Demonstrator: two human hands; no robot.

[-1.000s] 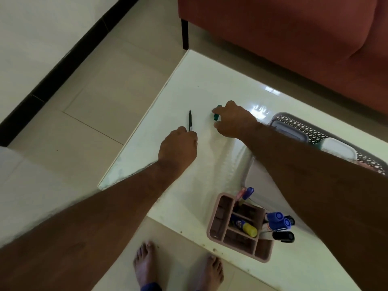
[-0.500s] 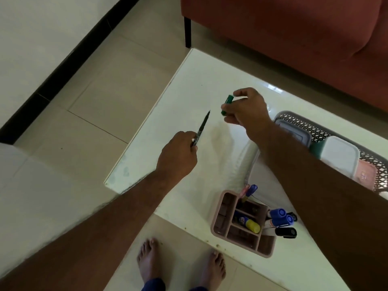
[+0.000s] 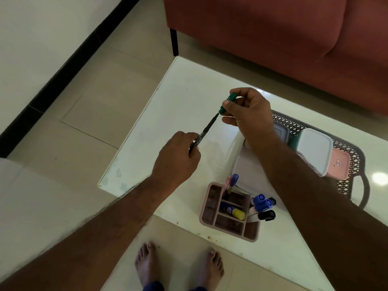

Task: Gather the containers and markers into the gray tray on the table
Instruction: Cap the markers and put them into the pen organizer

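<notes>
While held above the table [image 3: 184,97], black marker [image 3: 206,129] between both hands, tip at green cap [image 3: 227,102].

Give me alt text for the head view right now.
Above a white table, the left hand holds a black marker, its tip meeting the green cap pinched by the right hand. A gray tray holds lidded containers; a pink organizer holds markers.

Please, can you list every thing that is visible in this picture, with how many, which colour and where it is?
table: 1, white, centre
gray tray: 1, right on table
lidded containers: at least 3, grey, white, pink lids, in tray
organizer: 1, pink, near table edge
capped markers: several, blue and black caps, in organizer
green cap: 1, in right hand
pen: 1, dark, in left hand
sofa: 1, red, behind table
left hand: grips pen
right hand: pinches cap
</notes>
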